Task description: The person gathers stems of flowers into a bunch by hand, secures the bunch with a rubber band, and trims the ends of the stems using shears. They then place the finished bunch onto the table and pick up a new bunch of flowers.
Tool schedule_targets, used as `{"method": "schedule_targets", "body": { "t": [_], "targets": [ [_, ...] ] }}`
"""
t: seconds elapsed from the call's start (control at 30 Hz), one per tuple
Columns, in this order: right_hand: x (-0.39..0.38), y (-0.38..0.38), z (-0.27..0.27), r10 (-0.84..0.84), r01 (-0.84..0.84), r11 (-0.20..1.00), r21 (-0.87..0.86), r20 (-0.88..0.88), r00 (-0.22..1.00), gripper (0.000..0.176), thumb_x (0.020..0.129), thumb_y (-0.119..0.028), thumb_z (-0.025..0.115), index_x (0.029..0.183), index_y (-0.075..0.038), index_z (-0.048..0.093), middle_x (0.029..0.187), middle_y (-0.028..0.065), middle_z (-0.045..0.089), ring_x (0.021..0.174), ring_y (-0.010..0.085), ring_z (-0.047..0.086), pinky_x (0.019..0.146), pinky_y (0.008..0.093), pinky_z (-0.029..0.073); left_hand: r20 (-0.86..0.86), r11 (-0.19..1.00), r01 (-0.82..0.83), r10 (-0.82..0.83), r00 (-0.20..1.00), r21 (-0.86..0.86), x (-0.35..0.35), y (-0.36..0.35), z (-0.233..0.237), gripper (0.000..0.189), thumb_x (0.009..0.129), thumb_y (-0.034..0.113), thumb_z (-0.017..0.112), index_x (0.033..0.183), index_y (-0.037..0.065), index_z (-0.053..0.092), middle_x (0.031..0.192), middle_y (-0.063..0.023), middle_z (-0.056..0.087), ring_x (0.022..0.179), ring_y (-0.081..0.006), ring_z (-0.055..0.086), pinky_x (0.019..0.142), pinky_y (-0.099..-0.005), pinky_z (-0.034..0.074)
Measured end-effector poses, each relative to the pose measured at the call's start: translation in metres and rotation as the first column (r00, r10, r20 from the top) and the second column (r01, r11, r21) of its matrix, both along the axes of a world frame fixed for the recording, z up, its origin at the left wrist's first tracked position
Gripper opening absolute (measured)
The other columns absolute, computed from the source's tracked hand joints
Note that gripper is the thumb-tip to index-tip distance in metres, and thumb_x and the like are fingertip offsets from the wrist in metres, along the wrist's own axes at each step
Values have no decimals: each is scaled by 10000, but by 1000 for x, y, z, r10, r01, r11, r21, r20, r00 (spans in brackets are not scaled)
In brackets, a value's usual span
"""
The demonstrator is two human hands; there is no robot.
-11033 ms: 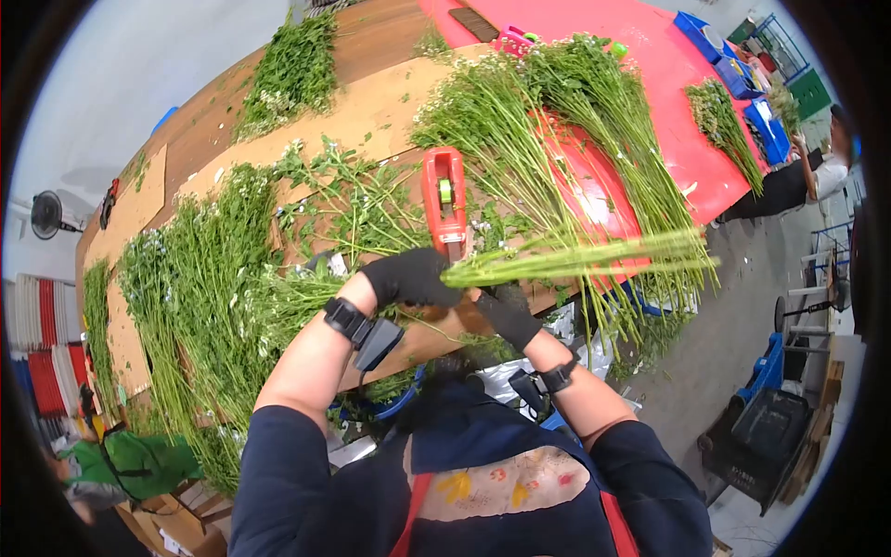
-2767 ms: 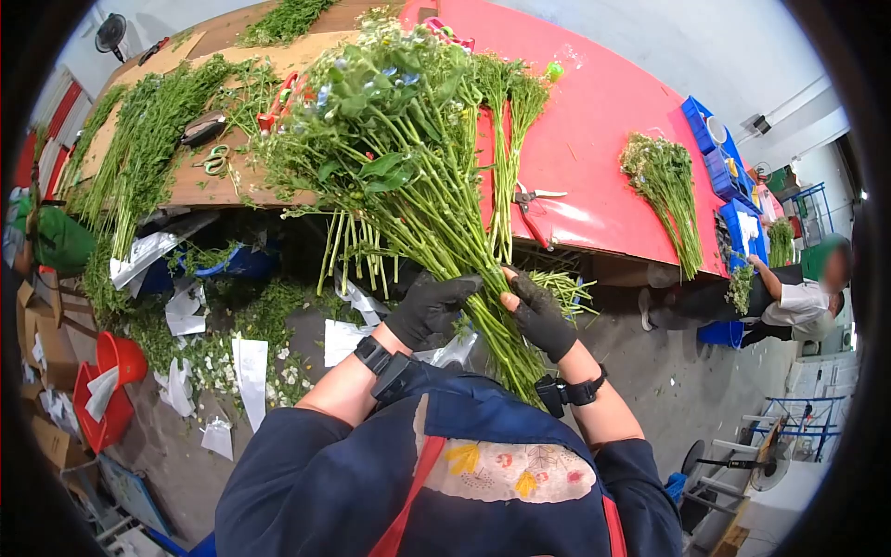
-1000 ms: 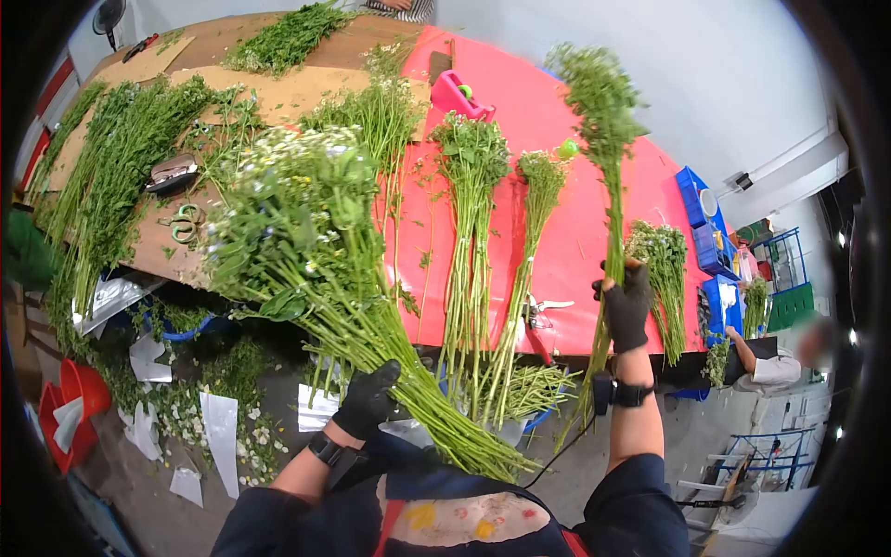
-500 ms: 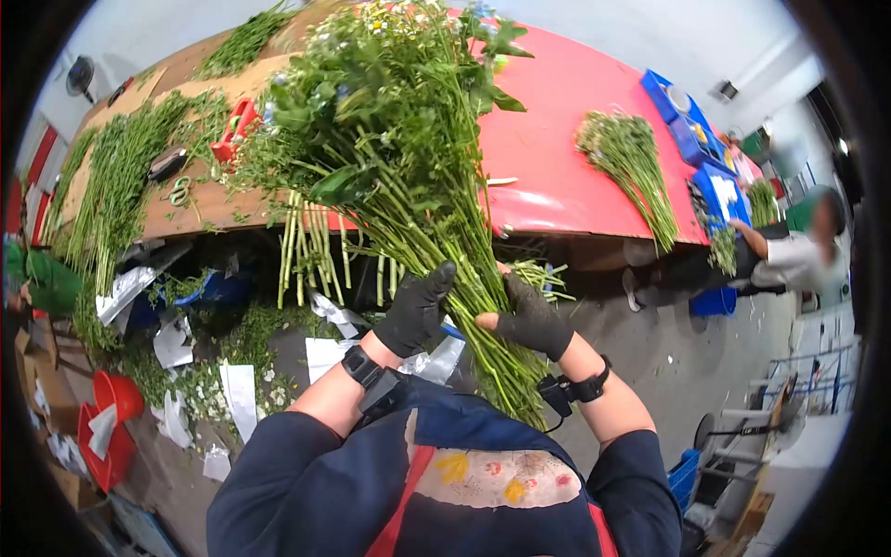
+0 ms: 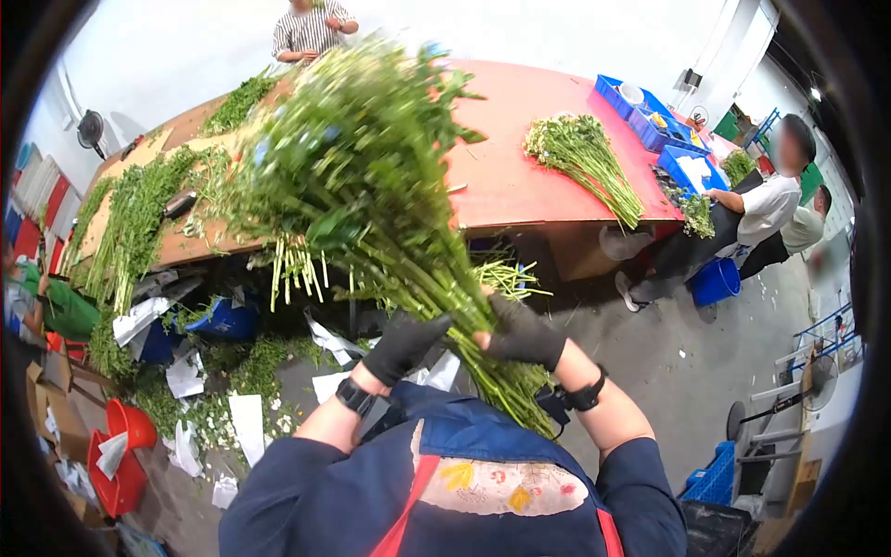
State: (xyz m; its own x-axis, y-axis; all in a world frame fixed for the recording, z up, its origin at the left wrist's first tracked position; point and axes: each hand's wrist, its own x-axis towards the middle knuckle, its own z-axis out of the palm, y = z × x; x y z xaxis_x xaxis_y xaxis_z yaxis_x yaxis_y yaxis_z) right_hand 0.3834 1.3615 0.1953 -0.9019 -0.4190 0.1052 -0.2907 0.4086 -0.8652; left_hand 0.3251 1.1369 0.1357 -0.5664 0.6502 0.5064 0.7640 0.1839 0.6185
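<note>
A big bunch of leafy flower stems (image 5: pixel 357 204) fills the middle of the view, its heads away from me and blurred by motion. The cut ends point down toward my apron. My right hand (image 5: pixel 526 332), in a dark glove with bare fingertips, is closed round the stems from the right, thumb across the front. On the left side, my left hand (image 5: pixel 406 347) is gloved too and closes on the same stems, its thumb against them; its other fingers are partly hidden. Behind the bunch, more cut stems (image 5: pixel 506 278) stick out at the table edge.
The long table (image 5: pixel 501 190) carries another flower bunch (image 5: pixel 587 167), blue crates (image 5: pixel 664 130) and loose greenery (image 5: pixel 139 218). Paper scraps (image 5: pixel 246 427) and trimmings litter the floor near red buckets (image 5: pixel 121 464). A person in white (image 5: pixel 770 200) stands right; a striped shirt (image 5: pixel 311 32) shows across the table.
My view has tilted up, bringing a person in a striped shirt into sight. The bunch has swung and its top is blurred. Both hands stay at the stems, the left slightly lower in view.
</note>
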Motion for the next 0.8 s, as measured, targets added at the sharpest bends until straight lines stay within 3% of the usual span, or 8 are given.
{"method": "schedule_targets", "body": {
  "t": [0.1,0.2,0.27,0.37,0.43,0.63,0.7,0.8],
  "targets": [
    [17,-34,11,29,-4,948,319,-75,997,657,796,-155,572,1360,9,276,1080,256,558,994,377,578,869,409,465,649,930,-86,-182,739,358,34,-12,4,452,974,365,429,1244,8,492,1193,-119,564,1098,-206,538,945,-368,422],
    [27,-62,34,54,-34,876,481,-28,998,662,771,-189,571,1301,103,303,910,254,601,818,398,611,681,439,494,775,975,-209,76,627,74,55,-31,7,444,968,346,458,1250,5,484,1196,-98,567,1080,-198,549,934,-337,437],
    [30,-72,33,81,-32,854,520,-72,994,686,765,-205,577,1300,123,299,893,258,600,799,388,616,668,430,498,744,884,-364,28,667,294,54,-38,-51,379,951,298,497,1212,23,508,1170,-110,581,1055,-226,570,937,-363,453],
    [24,-84,30,131,-75,850,521,-71,989,700,763,-208,581,1306,124,290,907,274,592,783,391,613,663,428,500,782,692,-408,-383,491,595,55,-42,-48,349,920,250,529,1175,13,517,1144,-138,584,1055,-259,573,958,-397,452],
    [16,-94,26,158,-93,848,523,-82,984,698,763,-211,577,1310,121,296,907,276,599,763,392,618,648,427,502,559,431,-439,-799,220,789,54,-43,-3,340,911,229,529,1166,3,517,1146,-148,581,1059,-267,572,960,-404,451],
    [-27,-123,11,292,-183,818,545,-121,949,702,800,-326,589,1318,90,362,958,244,595,873,356,601,750,410,491,838,449,-710,-343,424,543,34,-85,-67,304,904,186,510,1145,2,533,1114,-153,595,1032,-284,579,947,-412,459],
    [-55,-125,-16,380,-248,848,467,-211,901,711,805,-380,604,1320,58,384,1007,245,588,939,367,590,818,411,481,699,247,-766,-629,340,594,25,-103,-72,293,904,185,510,1137,9,538,1102,-148,599,1022,-287,582,940,-411,464],
    [-118,-128,-43,282,-232,919,320,-118,952,550,810,-402,649,1180,-8,553,1071,218,611,991,333,610,853,388,486,679,114,-794,-599,424,597,12,-139,-99,271,903,177,514,1129,31,545,1102,-134,595,1021,-285,572,942,-424,455]
  ]
}}
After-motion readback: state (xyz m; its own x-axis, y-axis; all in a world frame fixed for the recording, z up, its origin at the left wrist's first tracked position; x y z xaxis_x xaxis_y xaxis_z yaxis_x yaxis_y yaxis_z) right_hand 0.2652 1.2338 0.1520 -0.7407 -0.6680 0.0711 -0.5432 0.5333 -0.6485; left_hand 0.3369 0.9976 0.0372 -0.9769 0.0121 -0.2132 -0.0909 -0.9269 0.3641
